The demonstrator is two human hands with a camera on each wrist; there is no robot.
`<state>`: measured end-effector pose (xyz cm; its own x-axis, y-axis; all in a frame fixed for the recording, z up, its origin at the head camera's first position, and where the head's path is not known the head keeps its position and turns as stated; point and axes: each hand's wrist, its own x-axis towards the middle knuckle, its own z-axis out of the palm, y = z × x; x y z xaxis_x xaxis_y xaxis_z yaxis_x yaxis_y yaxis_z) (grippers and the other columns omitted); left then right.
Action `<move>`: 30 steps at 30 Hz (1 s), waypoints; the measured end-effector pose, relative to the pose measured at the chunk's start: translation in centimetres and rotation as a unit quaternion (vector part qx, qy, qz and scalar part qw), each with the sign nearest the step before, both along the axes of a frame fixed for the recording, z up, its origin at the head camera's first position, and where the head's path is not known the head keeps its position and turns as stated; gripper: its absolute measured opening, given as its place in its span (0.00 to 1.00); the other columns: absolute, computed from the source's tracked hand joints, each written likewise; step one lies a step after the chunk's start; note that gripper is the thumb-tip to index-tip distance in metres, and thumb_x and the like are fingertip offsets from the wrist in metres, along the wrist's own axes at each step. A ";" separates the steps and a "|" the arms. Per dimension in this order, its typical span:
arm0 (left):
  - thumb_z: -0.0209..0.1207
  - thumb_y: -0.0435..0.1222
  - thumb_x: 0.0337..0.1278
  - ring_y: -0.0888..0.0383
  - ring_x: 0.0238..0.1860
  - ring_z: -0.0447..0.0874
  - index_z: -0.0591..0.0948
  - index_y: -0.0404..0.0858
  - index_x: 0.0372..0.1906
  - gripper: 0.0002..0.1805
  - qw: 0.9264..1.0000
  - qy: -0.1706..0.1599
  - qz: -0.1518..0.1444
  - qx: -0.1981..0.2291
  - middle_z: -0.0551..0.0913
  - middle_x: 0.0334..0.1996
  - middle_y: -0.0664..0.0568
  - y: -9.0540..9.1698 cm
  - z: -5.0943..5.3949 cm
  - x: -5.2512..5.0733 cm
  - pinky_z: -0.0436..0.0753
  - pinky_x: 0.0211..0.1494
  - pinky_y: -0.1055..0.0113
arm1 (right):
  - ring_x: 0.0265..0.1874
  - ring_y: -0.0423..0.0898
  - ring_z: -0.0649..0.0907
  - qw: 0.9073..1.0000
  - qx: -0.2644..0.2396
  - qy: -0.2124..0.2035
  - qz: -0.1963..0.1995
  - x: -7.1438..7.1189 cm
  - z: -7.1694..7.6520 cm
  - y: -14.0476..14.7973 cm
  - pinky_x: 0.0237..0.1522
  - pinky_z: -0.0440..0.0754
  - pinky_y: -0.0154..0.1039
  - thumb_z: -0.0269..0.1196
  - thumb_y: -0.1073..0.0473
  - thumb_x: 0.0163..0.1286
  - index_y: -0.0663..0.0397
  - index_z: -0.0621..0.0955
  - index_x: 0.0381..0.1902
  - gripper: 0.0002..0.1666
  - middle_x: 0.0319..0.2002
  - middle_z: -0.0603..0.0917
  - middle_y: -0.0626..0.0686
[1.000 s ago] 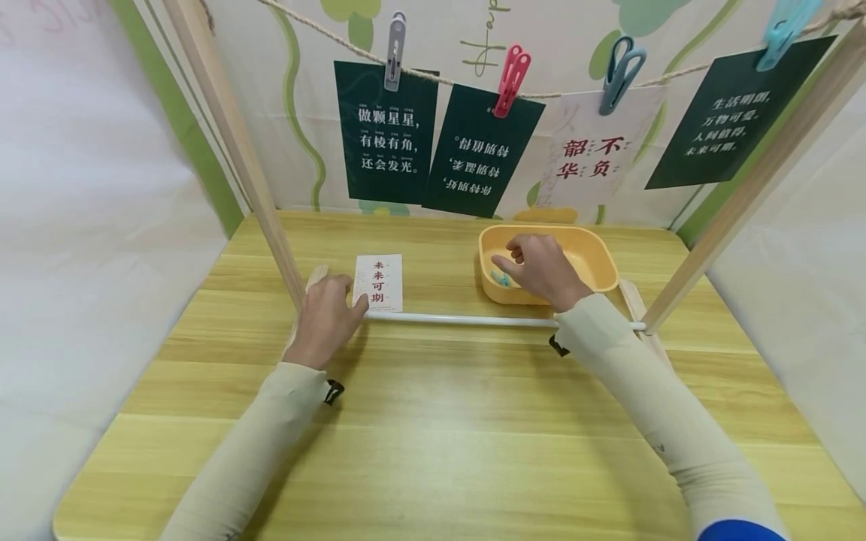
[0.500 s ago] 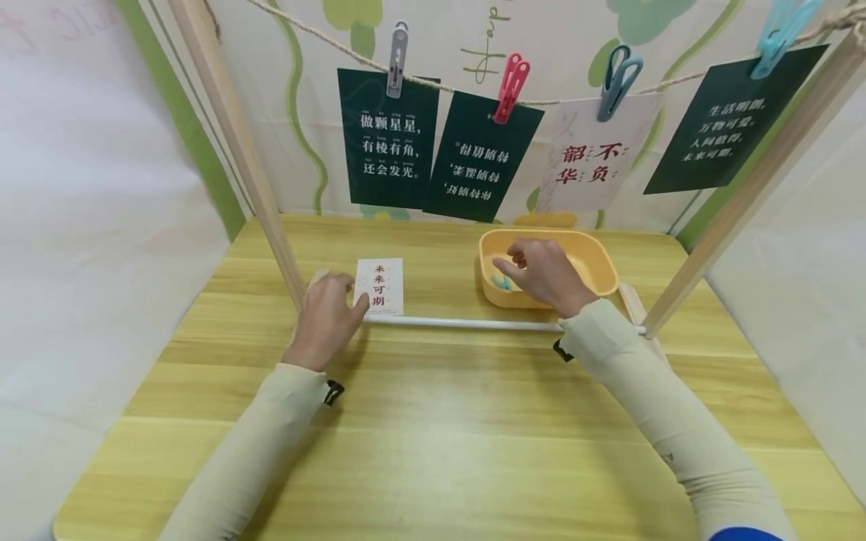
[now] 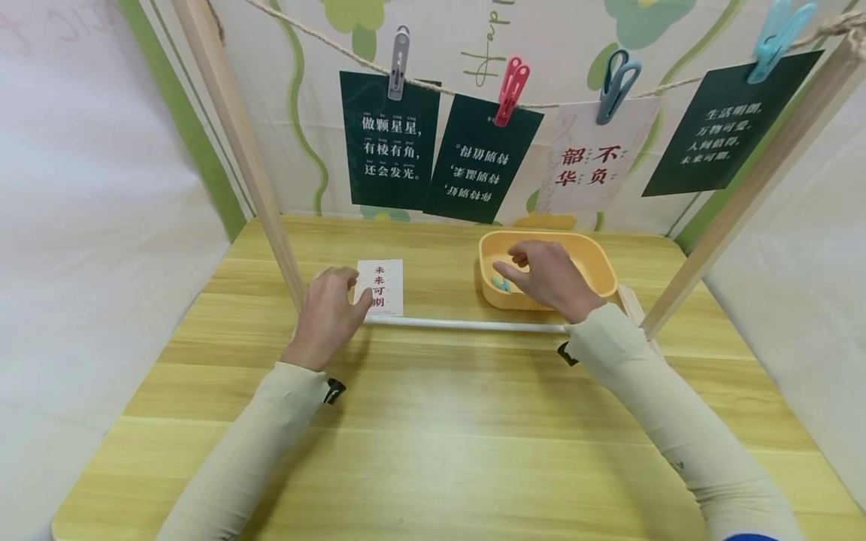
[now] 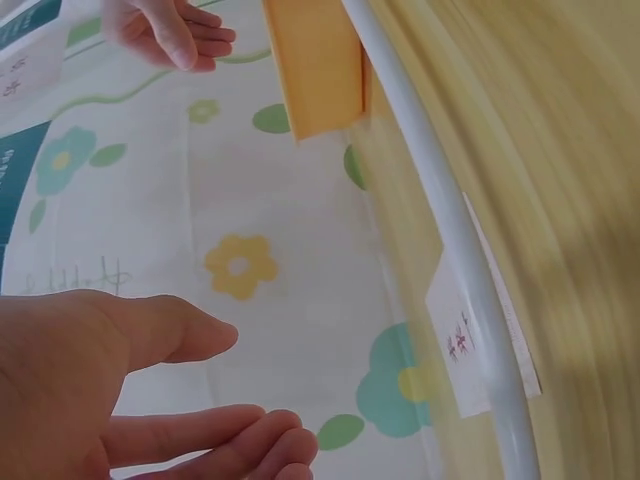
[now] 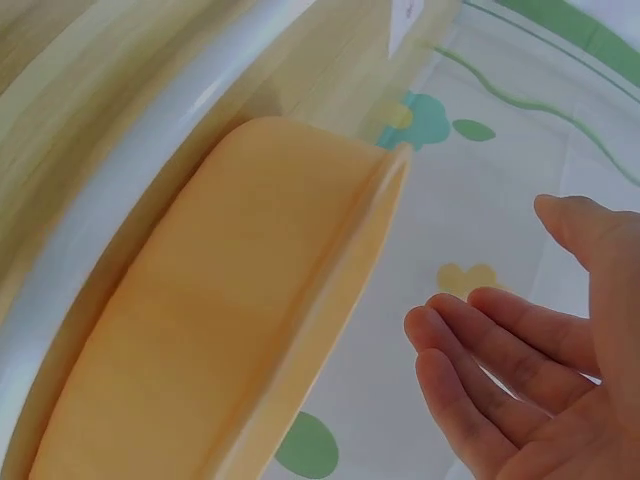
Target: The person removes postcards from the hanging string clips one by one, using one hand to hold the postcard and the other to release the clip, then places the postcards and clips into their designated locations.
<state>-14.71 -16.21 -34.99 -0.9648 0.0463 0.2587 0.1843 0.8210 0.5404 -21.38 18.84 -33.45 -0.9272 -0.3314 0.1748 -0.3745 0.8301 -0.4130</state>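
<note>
On the tabletop (image 3: 433,428), lying flat: a white card (image 3: 389,289) with a column of red characters, just right of the left hand (image 3: 328,312) and slightly overlapped by thumb and fingertips in the head view. In the left wrist view, clearly below that hand and apart from it, partly crossed by a white rod (image 3: 467,324). Left hand raised, fingers loosely bent, with a wide gap between thumb and fingers.

To the right, well apart from the card, a yellow basket (image 3: 514,300); inside, near its left end, a teal clip (image 3: 501,284). Over the basket, the right hand (image 3: 551,274), thumb and bent fingers likewise wide apart; in the right wrist view, apart from the basket's rim.

At either side, wooden posts, left (image 3: 233,135) and right (image 3: 737,195). Strung between, above both hands, a rope (image 3: 338,46) with a row of pegged cards. From left to right: a dark green card (image 3: 389,143) under a grey peg (image 3: 398,68); a tilted green card (image 3: 480,154) under a pink peg (image 3: 512,90), lettering upside down; a red-lettered white card (image 3: 595,180) under a slate-blue peg (image 3: 612,98); another green card (image 3: 734,120) under a light-blue peg (image 3: 771,52).

Behind everything, a flower-printed backdrop (image 3: 433,45).
</note>
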 end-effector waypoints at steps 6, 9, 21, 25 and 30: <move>0.63 0.37 0.70 0.39 0.54 0.84 0.83 0.25 0.58 0.21 1.000 -0.008 -0.001 0.001 0.86 0.52 0.33 0.1 0.5 0.0 0.85 0.60 0.45 | 0.53 0.58 0.87 1.000 -0.006 -0.016 0.006 0.7 1.0 -0.5 0.60 0.86 0.58 0.69 0.45 0.74 0.60 0.85 0.58 0.27 0.57 0.89 0.62; 0.63 0.37 0.70 0.39 0.56 0.84 0.82 0.25 0.60 0.22 1.000 -0.015 0.001 0.007 0.86 0.54 0.33 0.1 0.8 0.0 0.85 0.62 0.45 | 0.55 0.58 0.86 1.000 -0.009 -0.024 0.007 1.0 1.4 -0.7 0.61 0.85 0.58 0.69 0.44 0.74 0.59 0.85 0.60 0.28 0.58 0.88 0.60; 0.63 0.37 0.71 0.40 0.57 0.83 0.81 0.25 0.62 0.23 0.999 -0.024 0.008 0.022 0.85 0.56 0.33 0.0 1.3 0.0 0.85 0.63 0.46 | 0.56 0.59 0.85 0.999 -0.017 -0.026 0.012 1.9 2.4 -1.2 0.62 0.84 0.57 0.71 0.43 0.72 0.56 0.84 0.60 0.28 0.58 0.88 0.58; 0.62 0.39 0.73 0.40 0.60 0.82 0.80 0.26 0.63 0.24 0.999 -0.036 0.014 0.028 0.83 0.59 0.34 -0.1 1.6 0.1 0.85 0.65 0.46 | 0.57 0.57 0.86 0.999 -0.019 -0.028 0.016 2.2 2.9 -1.3 0.63 0.84 0.58 0.71 0.43 0.72 0.55 0.85 0.60 0.28 0.59 0.87 0.58; 0.62 0.39 0.73 0.39 0.60 0.81 0.79 0.26 0.64 0.24 0.999 -0.029 0.018 0.033 0.83 0.60 0.34 -0.3 2.1 0.1 0.84 0.66 0.45 | 0.58 0.56 0.87 0.999 -0.021 -0.022 0.020 2.7 3.6 -1.6 0.64 0.85 0.58 0.71 0.43 0.71 0.56 0.84 0.63 0.31 0.61 0.87 0.58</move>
